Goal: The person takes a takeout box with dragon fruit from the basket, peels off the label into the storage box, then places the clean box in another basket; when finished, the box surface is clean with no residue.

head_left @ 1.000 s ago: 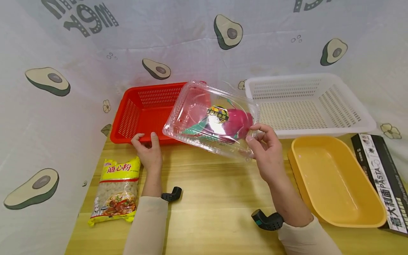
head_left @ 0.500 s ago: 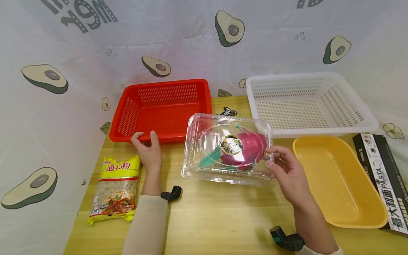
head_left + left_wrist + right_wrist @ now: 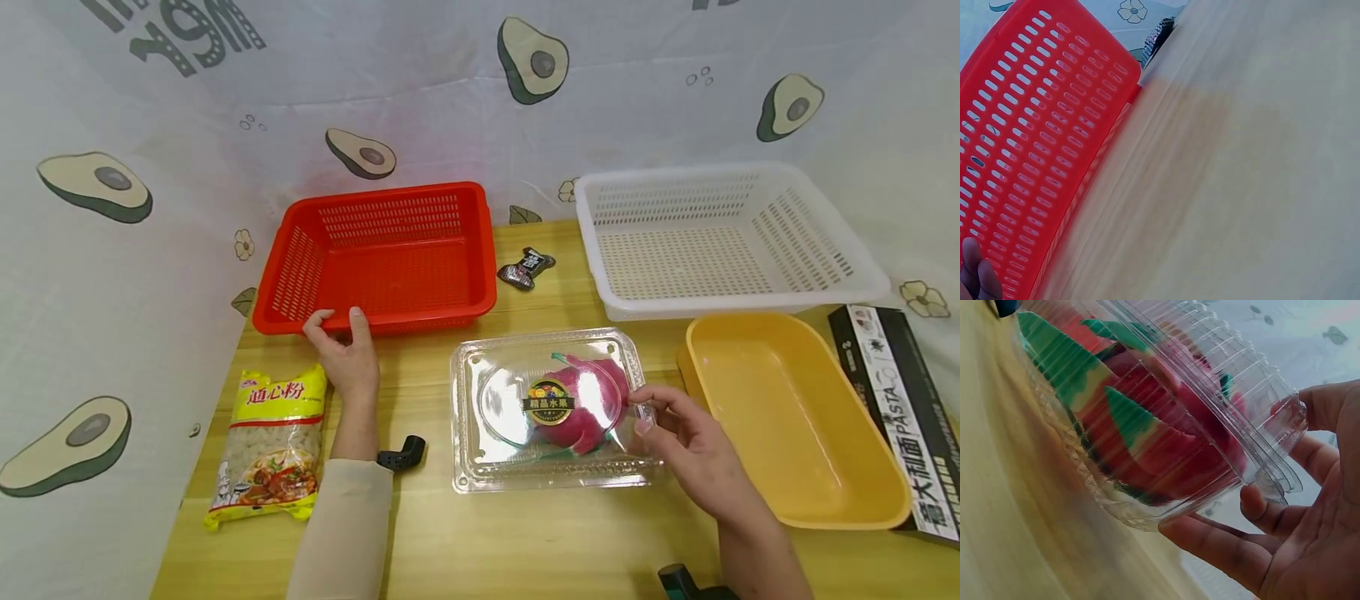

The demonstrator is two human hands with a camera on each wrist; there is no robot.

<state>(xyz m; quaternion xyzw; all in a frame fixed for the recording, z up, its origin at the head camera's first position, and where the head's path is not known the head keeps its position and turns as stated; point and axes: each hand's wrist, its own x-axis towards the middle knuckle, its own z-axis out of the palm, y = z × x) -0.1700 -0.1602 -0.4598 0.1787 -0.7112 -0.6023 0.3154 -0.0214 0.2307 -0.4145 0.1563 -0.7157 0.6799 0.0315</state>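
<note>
1 clear container: over the tabletop, contact unclear; pinched at its right edge by the right grip; release seems left
Pink fruit: inside, so packing looks done
Red basket: front rim held by the left grip

Near the centre of the frame, the right hand pinches the right edge of a clear box, inside which there is a pink fruit. At centre left, the left hand touches a red basket. A yellow food bag lies on the desk, lower left.
</note>
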